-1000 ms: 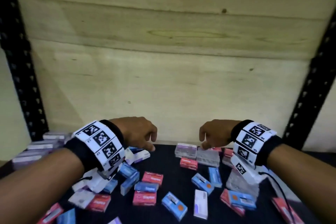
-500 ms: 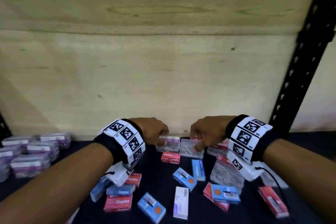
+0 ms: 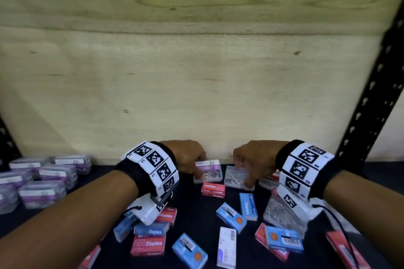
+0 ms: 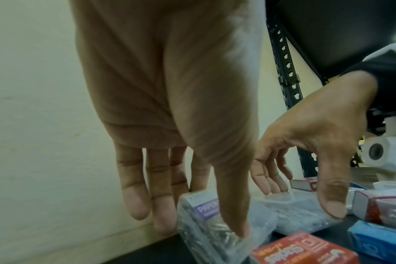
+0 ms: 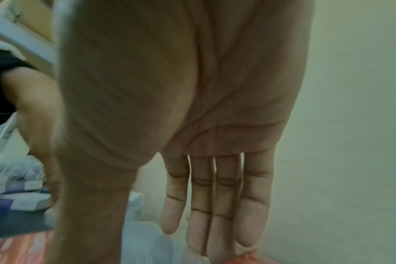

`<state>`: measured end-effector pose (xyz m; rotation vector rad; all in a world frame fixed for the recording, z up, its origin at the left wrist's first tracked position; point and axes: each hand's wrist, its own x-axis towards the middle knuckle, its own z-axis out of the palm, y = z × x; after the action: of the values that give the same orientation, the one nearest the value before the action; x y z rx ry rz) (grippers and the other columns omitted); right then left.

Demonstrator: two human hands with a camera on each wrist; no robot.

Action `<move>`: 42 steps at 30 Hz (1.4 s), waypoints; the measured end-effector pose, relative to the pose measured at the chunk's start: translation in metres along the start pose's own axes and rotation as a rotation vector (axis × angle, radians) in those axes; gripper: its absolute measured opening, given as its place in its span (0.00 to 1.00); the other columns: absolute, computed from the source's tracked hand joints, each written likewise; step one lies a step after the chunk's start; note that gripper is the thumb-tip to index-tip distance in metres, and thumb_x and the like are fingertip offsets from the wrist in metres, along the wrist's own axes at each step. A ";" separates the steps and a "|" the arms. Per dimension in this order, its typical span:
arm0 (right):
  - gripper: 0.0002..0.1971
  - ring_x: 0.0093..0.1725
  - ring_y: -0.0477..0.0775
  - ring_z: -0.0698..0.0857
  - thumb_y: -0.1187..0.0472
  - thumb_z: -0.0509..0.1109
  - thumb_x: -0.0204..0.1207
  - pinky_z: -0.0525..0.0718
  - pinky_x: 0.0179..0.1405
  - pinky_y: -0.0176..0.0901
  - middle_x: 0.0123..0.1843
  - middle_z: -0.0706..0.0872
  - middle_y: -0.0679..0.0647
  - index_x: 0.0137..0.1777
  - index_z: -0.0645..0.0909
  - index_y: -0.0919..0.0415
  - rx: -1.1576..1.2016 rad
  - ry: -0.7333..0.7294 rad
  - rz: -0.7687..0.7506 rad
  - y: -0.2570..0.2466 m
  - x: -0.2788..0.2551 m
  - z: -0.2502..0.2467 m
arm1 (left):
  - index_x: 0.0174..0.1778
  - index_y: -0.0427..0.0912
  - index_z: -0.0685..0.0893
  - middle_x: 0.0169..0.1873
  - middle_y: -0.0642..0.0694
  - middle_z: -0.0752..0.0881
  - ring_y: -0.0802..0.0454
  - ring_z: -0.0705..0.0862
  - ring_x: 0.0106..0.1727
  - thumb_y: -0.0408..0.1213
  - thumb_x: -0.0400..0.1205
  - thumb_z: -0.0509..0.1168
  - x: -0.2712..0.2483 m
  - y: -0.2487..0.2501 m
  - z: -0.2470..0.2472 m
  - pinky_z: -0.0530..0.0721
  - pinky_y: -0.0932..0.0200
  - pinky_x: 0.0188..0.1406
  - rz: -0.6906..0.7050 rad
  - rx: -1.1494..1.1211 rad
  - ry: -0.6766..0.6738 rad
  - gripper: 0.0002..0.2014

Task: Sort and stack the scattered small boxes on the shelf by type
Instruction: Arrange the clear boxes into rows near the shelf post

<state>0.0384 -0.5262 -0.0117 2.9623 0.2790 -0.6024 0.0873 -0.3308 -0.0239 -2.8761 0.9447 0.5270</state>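
Note:
Two clear plastic boxes lie side by side at the back of the dark shelf. The left one is a paper clip box with a purple label. My left hand pinches it, thumb on the near side and fingers behind its far edge. My right hand spans the unlabelled clear box, thumb pressing its near edge and fingers on the far edge.
Stacks of purple-labelled clear boxes stand at the left. Red staples boxes, blue boxes, a white box and a clear bag of clips lie scattered in front. A plywood back wall and a black upright bound the shelf.
Both hands came down from above the pile onto the two clear boxes at the back. Over the last half second they have stayed on them.

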 end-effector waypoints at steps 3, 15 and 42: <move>0.25 0.57 0.52 0.82 0.47 0.80 0.70 0.82 0.57 0.46 0.57 0.83 0.47 0.66 0.78 0.49 0.023 -0.009 -0.007 0.003 -0.002 -0.006 | 0.61 0.44 0.86 0.55 0.48 0.85 0.49 0.84 0.52 0.51 0.79 0.72 -0.004 -0.005 -0.001 0.83 0.54 0.53 -0.017 0.028 0.011 0.19; 0.10 0.46 0.47 0.90 0.60 0.68 0.83 0.87 0.50 0.39 0.51 0.91 0.55 0.63 0.80 0.52 0.463 -0.114 -0.054 0.027 0.005 -0.014 | 0.61 0.49 0.79 0.55 0.53 0.78 0.52 0.79 0.54 0.49 0.77 0.74 -0.016 -0.023 -0.002 0.78 0.56 0.53 -0.038 -0.001 0.078 0.19; 0.08 0.51 0.57 0.93 0.58 0.63 0.87 0.89 0.52 0.41 0.52 0.92 0.61 0.59 0.80 0.61 0.517 -0.036 -0.036 0.014 0.018 -0.009 | 0.62 0.49 0.81 0.55 0.53 0.83 0.54 0.80 0.50 0.48 0.78 0.73 -0.021 -0.025 0.002 0.73 0.59 0.45 -0.031 -0.053 0.067 0.18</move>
<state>0.0605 -0.5362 -0.0100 3.4360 0.1967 -0.8437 0.0850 -0.2981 -0.0200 -2.9681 0.9070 0.4622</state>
